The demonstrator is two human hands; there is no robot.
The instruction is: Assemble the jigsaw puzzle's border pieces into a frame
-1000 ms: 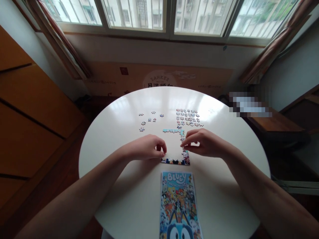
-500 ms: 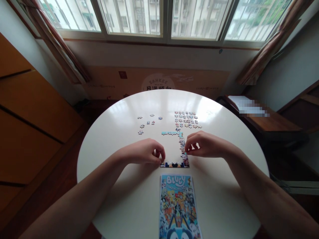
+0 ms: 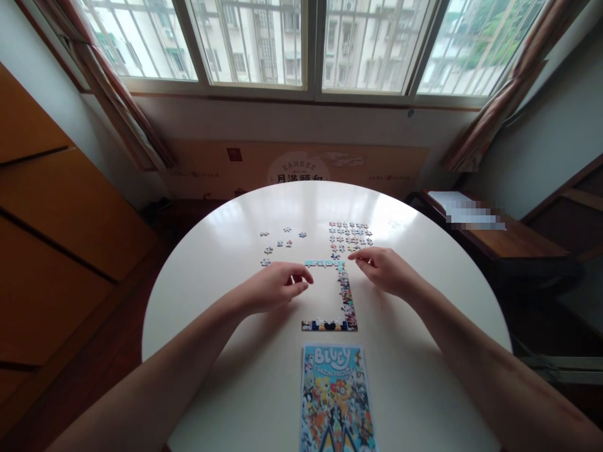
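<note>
1. Hovering inside the open left side of the partly joined jigsaw border (image 3: 347, 298), the left hand (image 3: 282, 281) is curled, with a narrow gap between thumb and forefinger.
2. Pointing its forefinger at the lower edge of the loose jigsaw pieces (image 3: 352, 232), the right hand (image 3: 382, 269) is loosely open, thumb slightly apart; whether its fingertip touches a piece, I cannot tell.
3. Lying on the white worktop (image 3: 211, 263), the border has top, right and bottom strips.
4. Resting nearest the person is a "Bluey" picture sheet (image 3: 336, 392).
</note>
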